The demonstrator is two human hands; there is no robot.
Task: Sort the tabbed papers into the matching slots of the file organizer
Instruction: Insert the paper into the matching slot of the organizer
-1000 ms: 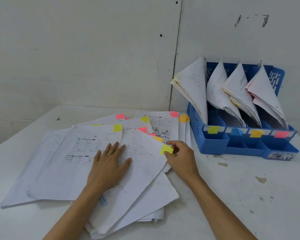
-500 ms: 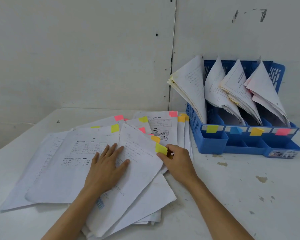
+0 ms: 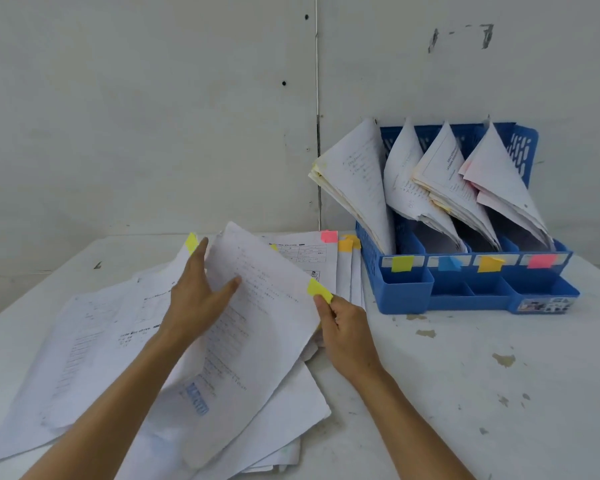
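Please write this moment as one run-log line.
state: yellow-tabbed sheet raised off paper pile | left hand: grips sheet's left edge | right hand: pinches edge under yellow tab | goal: yellow-labelled slot of organizer

Lifted sheet [image 3: 267, 327]: thin white paper, matt, printed, with soft, slightly crumpled edges.
Paper pile [image 3: 94, 341]: the same matt white paper stock, creased and worn at the corners.
Yellow tab [image 3: 319, 289]: coloured paper, matt.
File organizer [image 3: 406, 292]: blue moulded plastic, smooth, with a low sheen.
Counter [image 3: 465, 393]: white painted surface, matt, with paint chipped in patches that show a tan layer beneath.
Wall [image 3: 153, 116]: white, matt, scuffed.
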